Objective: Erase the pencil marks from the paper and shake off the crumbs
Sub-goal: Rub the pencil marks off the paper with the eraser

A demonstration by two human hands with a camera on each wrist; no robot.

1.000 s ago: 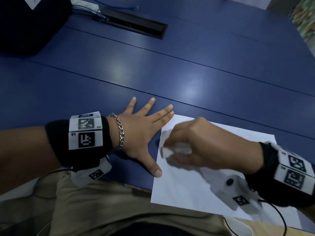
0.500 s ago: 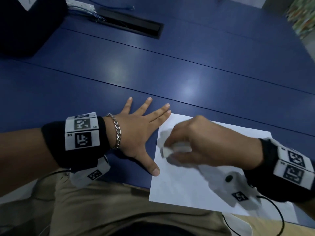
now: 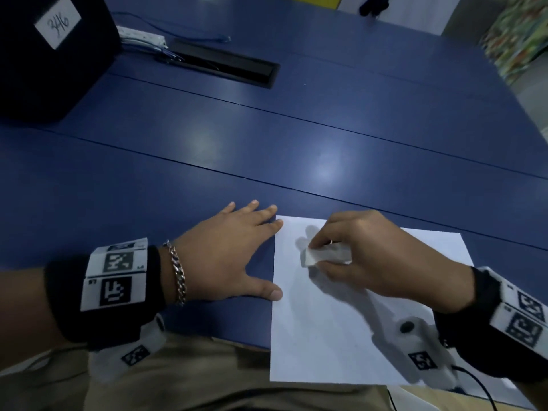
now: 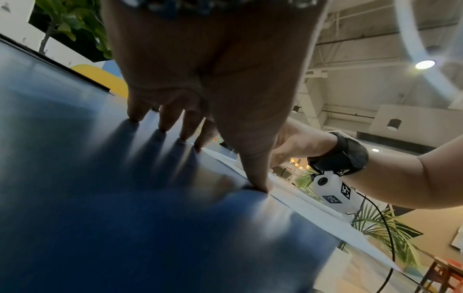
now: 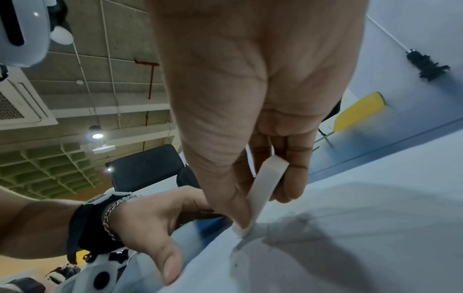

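We have the paper (image 3: 341,321) lying flat on the blue counter (image 3: 207,179), its near edge reaching the counter's front edge. Our right hand (image 3: 382,259) pinches a white eraser (image 3: 323,256) between thumb and fingers, and in the right wrist view one corner of it touches the sheet near its far left corner. Our left hand (image 3: 225,259) lies flat with straight fingers, mostly on the counter just beside the sheet; its thumb tip and forefinger tip meet the paper's left edge, holding nothing.

We judge the sheet to be light, thin and limp: it will slide or buckle under the rubbing unless pinned, and it can crease or tear if the eraser drags hard toward a free edge. The steadying fingertips would do better planted on the sheet close to the rubbed spot. The eraser looks firm yet slightly giving, so a short grip near its working corner suits it. For shaking off crumbs, we would take the paper by two opposite edges and tilt it gently
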